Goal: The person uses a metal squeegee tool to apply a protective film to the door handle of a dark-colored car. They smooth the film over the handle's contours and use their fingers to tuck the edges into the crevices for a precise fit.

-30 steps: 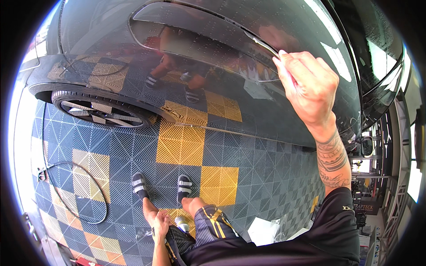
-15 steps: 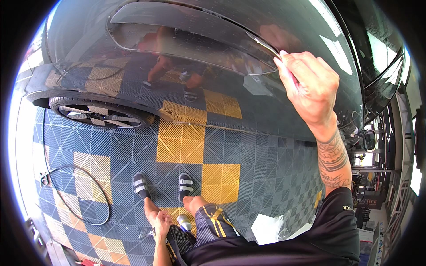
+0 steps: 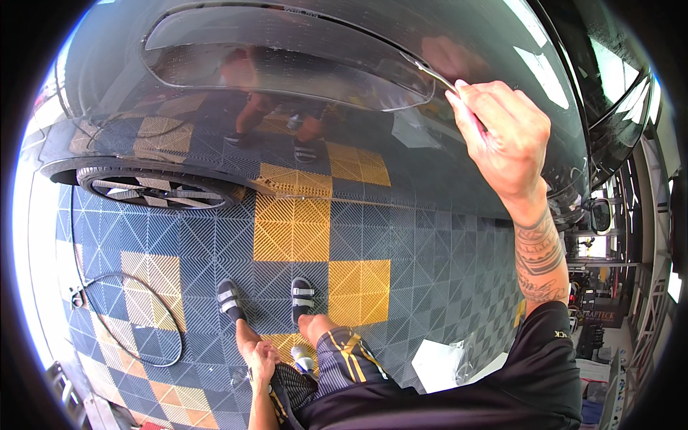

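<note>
My right hand is closed in a pinch at the right end of a long, rounded dark section outlined on a glossy black car panel. Between its thumb and index finger is the end of a thin, shiny strip, which runs up-left to the section's upper edge. Its kind is not clear. Low beside my left knee, my left hand has its fingers curled together; what they hold, if anything, is too small to make out.
A car wheel sits at the left under the panel. A dark hose or cable loops over the tiled floor. Between my legs stands a bottle. White sheets and clear plastic lie near my right side.
The outlined section has shifted slightly left and up in view. My right hand has stayed nearly in place, and more of the strip shows between it and the panel. My left hand looks unchanged.
</note>
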Available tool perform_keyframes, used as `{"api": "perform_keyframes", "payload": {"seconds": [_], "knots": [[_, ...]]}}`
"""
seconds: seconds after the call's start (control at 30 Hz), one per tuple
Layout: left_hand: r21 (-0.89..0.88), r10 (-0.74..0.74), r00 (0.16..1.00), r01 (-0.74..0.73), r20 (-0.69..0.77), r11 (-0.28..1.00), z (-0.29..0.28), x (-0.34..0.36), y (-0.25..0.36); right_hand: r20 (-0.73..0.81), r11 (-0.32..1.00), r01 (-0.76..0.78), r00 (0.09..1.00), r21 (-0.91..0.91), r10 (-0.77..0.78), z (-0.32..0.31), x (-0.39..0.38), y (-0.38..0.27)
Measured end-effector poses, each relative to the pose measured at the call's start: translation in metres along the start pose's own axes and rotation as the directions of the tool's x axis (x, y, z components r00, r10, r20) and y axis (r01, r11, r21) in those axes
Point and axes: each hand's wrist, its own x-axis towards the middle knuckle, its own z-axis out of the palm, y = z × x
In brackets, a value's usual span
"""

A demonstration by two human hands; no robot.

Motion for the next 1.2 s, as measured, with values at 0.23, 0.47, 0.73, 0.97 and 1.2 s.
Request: {"api": "perform_keyframes", "payload": {"seconds": [0.23,0.47,0.73,0.97,1.2], "knots": [[0.191,0.014,0.991,-0.04,0.135,0.981,-0.006,0.046,-0.128,-0.011,1.0,-0.005,1.0,0.015,0.005,0.002,0.0,0.001],[0.124,0.072,0.996,-0.078,0.056,0.989,-0.002,0.024,-0.068,-0.016,0.997,-0.066,0.998,0.034,0.066,0.005,-0.015,0.001],[0.11,0.13,0.989,-0.138,0.075,0.984,-0.002,0.021,-0.063,-0.023,0.992,-0.113,0.993,0.059,0.114,0.006,-0.021,-0.001],[0.036,0.085,0.992,-0.089,0.089,0.995,0.0,0.026,-0.083,-0.094,0.989,-0.118,0.988,0.086,0.126,0.02,-0.033,0.001],[0.048,0.05,0.994,-0.055,0.097,0.997,-0.003,0.021,-0.066,-0.153,0.965,-0.204,0.961,0.167,0.229,0.031,-0.04,-0.011]]}}
